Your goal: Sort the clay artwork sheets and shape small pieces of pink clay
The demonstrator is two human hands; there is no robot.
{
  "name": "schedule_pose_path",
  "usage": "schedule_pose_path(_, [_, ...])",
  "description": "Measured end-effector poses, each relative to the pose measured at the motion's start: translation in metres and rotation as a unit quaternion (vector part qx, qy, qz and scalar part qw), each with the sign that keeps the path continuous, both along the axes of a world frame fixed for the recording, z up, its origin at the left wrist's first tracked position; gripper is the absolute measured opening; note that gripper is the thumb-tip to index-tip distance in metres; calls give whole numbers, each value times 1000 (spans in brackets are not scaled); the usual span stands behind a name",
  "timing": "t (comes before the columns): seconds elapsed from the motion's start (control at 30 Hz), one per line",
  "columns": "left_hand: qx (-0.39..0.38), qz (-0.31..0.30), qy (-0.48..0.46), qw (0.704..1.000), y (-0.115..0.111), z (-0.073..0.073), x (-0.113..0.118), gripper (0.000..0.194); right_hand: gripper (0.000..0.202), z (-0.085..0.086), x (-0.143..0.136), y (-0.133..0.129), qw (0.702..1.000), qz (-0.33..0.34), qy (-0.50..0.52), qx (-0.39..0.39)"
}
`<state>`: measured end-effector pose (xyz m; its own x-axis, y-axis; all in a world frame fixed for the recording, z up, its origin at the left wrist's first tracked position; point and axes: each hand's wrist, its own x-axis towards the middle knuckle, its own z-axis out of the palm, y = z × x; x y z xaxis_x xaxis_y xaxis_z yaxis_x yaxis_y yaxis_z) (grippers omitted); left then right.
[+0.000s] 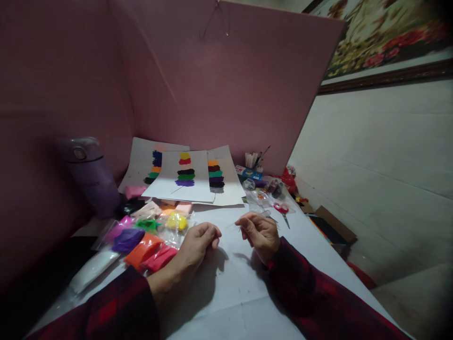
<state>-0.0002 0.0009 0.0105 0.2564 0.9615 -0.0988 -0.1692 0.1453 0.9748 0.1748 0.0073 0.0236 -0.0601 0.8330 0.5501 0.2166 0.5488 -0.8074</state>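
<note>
Fingertips (244, 220) of the right hand (260, 233) sit narrow around a thin pale strand (231, 225), which sticks out toward the other hand, over the middle of the surface (235, 293). It is too fine for me to tell what it is made of. Thumb and fingers of the left hand (201, 240) are bent toward one another, facing the right across a small gap; I cannot tell whether they meet or hold anything. Both wrists come from dark sleeves with red checks, reaching in over the near edge.

Just beside the left hand, toward the left edge, clear packets of coloured material lie crowded together: a red packet (161, 258), an orange packet (143, 250), a purple packet (128, 239), a green packet (146, 224) and a yellow packet (176, 220). A long white packet (94, 271) lies nearest the left edge.

Near the right edge, beyond the right hand, lie red-handled scissors (282, 209), blades pointing nearward. Farther out, sheets of paper (198, 191) with painted colour bands overlap toward the far edge. To their right are a blue-and-white box (249, 172) and upright brushes (261, 157). A purple bottle (94, 182) stands by the far left corner, and a pink panel (219, 89) rises behind the far edge.
</note>
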Motion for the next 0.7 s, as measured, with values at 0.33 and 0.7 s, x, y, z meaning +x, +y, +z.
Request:
schedule_pose_path(0.33, [31,-20,24,999,-5,6,2,48,33,0,-1,-1,1000,0,0,-3])
schedule_pose_path(0.7, [-22,-7,22,999,-5,9,3,55,32,1,-1,-1,1000,-1,-9,4])
